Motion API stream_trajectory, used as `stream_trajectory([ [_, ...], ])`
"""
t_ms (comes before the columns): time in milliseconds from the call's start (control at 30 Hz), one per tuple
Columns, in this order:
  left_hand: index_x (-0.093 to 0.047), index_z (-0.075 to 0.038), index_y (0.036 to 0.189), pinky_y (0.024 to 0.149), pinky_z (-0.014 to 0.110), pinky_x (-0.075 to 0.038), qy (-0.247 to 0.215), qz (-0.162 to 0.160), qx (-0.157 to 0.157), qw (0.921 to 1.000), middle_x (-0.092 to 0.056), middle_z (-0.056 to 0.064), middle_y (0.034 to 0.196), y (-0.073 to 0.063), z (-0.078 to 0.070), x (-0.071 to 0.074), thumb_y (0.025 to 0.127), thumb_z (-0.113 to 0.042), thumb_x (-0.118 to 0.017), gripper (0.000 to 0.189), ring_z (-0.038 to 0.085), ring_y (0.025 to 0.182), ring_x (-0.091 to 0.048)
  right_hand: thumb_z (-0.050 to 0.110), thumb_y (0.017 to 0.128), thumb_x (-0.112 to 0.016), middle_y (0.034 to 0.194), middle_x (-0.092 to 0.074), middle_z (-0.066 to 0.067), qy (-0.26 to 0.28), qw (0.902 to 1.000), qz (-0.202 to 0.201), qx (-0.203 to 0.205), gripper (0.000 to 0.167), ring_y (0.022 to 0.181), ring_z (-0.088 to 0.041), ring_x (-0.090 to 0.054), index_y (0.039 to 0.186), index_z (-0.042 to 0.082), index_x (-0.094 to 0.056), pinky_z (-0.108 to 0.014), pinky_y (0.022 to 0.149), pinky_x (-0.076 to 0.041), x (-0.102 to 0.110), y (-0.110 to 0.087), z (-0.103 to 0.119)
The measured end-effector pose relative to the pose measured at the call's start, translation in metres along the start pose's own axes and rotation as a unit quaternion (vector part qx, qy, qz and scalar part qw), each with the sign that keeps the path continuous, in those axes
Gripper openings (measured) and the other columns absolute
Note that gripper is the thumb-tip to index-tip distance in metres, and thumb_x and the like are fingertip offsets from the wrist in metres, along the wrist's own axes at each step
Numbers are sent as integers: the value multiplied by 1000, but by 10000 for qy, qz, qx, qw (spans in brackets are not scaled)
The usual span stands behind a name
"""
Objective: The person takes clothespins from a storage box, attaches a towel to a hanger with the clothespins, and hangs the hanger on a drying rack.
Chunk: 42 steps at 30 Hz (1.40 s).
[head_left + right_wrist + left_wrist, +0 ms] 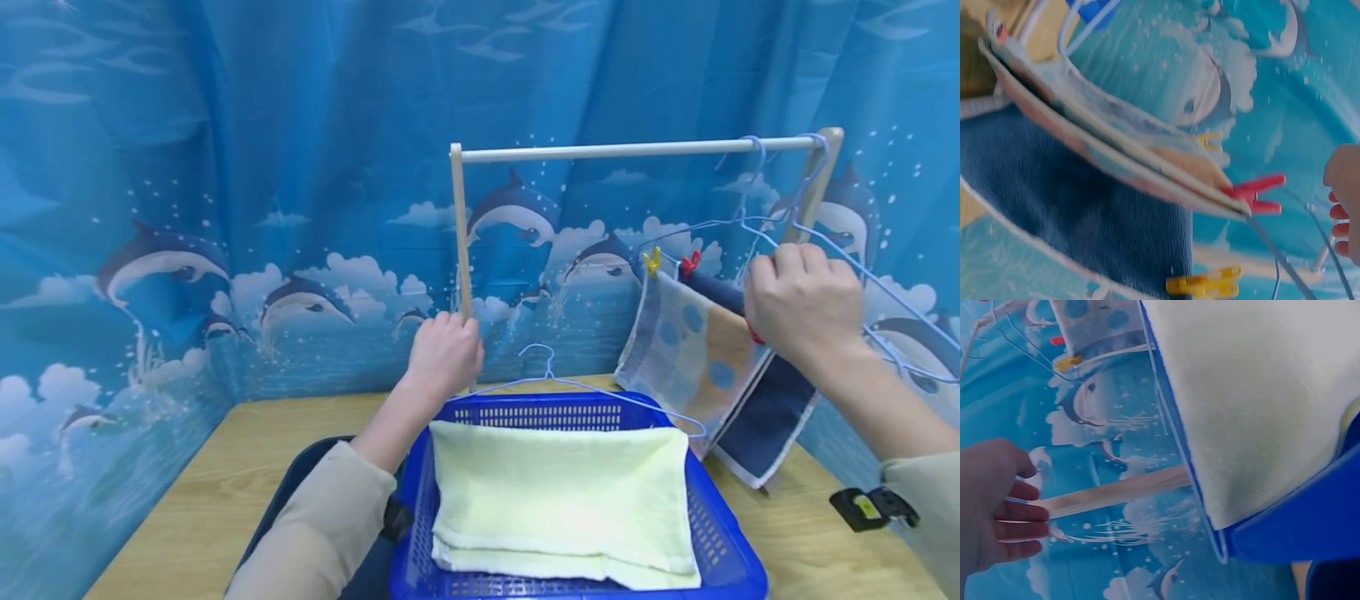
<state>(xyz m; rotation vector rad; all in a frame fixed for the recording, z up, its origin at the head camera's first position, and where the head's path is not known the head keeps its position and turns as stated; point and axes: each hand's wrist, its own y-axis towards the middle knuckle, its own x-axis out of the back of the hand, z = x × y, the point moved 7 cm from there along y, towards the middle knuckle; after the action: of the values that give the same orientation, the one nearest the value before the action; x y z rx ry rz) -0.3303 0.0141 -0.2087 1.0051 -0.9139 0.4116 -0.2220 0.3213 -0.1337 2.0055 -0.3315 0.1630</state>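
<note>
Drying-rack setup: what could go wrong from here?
1. The low hanger stands at the back of the basket, its hook on nothing; a bump could knock it over.
2. Two hangers crowd the right end of the rail, so they may tangle.
3. The right hand is close to them and might snag a wire.

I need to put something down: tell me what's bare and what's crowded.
Bare: table between the curtain and the dark tub; table right of the blue basket, nearer than the clipped cloths. Crowded: the right end of the rail, with hangers, and the basket, holding a yellow towel.
</note>
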Motion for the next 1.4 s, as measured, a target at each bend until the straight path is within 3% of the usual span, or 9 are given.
stream_trajectory([
  [133,-67,-7,96,66,33,-48,-70,327,-58,9994,-63,6,82,-9,4,5,92,-27,-53,24,21,75,-57,12,88,-35,64,-52,-24,275,9990,-199,301,34,56,-41,-51,58,-2,-41,-44,40,-37,-2,-1,24],
  [267,-66,-10,87,57,31,-45,-30,591,-247,9979,-58,2,69,-23,7,6,91,-26,-56,20,18,64,-54,12,83,-47,66,-55,-24,533,9972,128,503,27,64,-41,-56,62,-4,-48,-50,55,-44,-11,-2,45],
  [433,-59,-11,73,50,28,-39,-160,805,-357,9960,-47,-1,59,-41,11,3,89,-25,-60,21,15,54,-46,9,76,-66,74,-60,-22,801,9918,939,330,16,77,-39,-58,73,-6,-59,-51,71,-45,-27,-3,63],
  [633,-57,-12,71,49,28,-38,-439,978,-308,9938,-45,-1,60,-64,16,-6,88,-26,-62,22,16,55,-45,13,80,-67,83,-62,-21,1102,9709,2110,-274,17,86,-40,-57,83,-3,-63,-54,80,-41,-52,-3,77],
  [833,-57,-11,71,49,29,-39,-670,1039,-427,9914,-46,-2,62,-88,16,-10,85,-26,-65,22,15,56,-45,16,84,-64,83,-60,-17,1531,9327,3192,-689,18,82,-37,-55,91,-2,-63,-50,71,-41,-78,-10,87],
  [933,-52,-12,67,47,27,-35,-807,1001,-523,9903,-42,-3,60,-101,14,-10,83,-24,-67,24,12,54,-41,15,85,-62,82,-59,-14,1786,9084,3690,-823,19,77,-33,-55,94,-1,-63,-46,65,-42,-93,-15,93],
  [1233,-50,-14,65,48,25,-34,-991,1263,-717,9844,-41,-5,62,-128,10,-17,80,-25,-70,27,10,55,-38,10,84,-60,87,-63,-8,2463,8067,5316,-766,17,77,-24,-59,99,2,-63,-41,63,-48,-130,-40,124],
  [1333,-52,-14,67,49,25,-34,-1173,1395,-744,9804,-42,-6,63,-133,9,-20,79,-23,-70,24,9,56,-37,7,83,-59,83,-62,-5,2421,7824,5702,-641,12,73,-21,-57,94,4,-63,-39,61,-47,-135,-49,132],
  [1400,-54,-14,69,50,25,-34,-1279,1451,-776,9780,-43,-6,65,-135,9,-21,79,-21,-70,20,9,57,-38,5,84,-56,77,-59,-3,2343,7732,5865,-571,6,69,-19,-53,86,7,-62,-36,58,-44,-136,-54,135],
])
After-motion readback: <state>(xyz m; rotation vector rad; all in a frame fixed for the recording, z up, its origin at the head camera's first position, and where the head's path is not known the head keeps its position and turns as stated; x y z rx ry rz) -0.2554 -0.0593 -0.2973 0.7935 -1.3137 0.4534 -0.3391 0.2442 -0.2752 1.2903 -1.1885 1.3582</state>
